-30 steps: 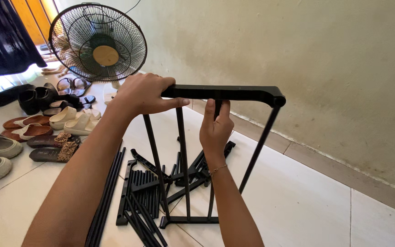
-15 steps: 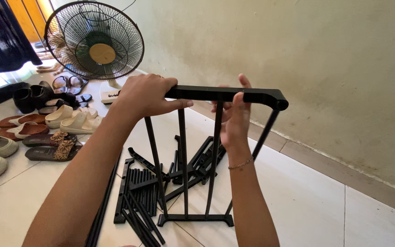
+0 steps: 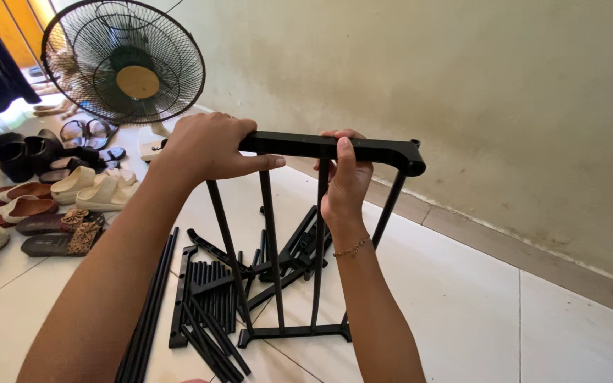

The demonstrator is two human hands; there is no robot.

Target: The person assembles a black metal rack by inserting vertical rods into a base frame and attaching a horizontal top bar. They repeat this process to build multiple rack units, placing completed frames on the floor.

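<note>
A: Where's the black rack frame [image 3: 299,234]?
B: Upright on the tiled floor [image 3: 462,305], loose rods [image 3: 207,312] beside its foot.
A: Hands?
B: Left hand [image 3: 203,149] clenched over the top bar's left end; right hand [image 3: 345,177] wrapped round the bar's middle where a rod meets it.
A: Handling?
B: Looks light, stiff, but the joints probably wobble. Best gripped by the top bar, not the thin rods.

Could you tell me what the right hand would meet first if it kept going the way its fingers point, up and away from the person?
The right hand already grips the black top bar of the frame; beyond it, probably the cream wall, though depth is unclear.
</note>
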